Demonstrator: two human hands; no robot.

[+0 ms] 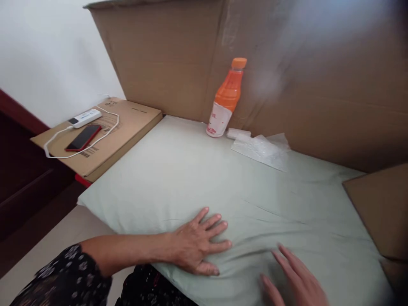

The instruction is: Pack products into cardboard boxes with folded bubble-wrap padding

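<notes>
My left hand [196, 244] lies flat on a pale green cloth [197, 178] spread over a padded surface, fingers stretched out and spread, near the front edge. My right hand [295, 282] rests open on the same cloth at the lower right, fingers extended; part of it is cut off by the frame edge. Small creases run through the cloth between and around both hands. Neither hand holds anything.
An orange drink bottle [227, 98] stands at the back against large cardboard sheets [318, 85]. Clear plastic packaging [261, 149] lies beside it. At left, a flat cardboard box [127, 127] carries a red phone [83, 137], white power bank [85, 118] and cable.
</notes>
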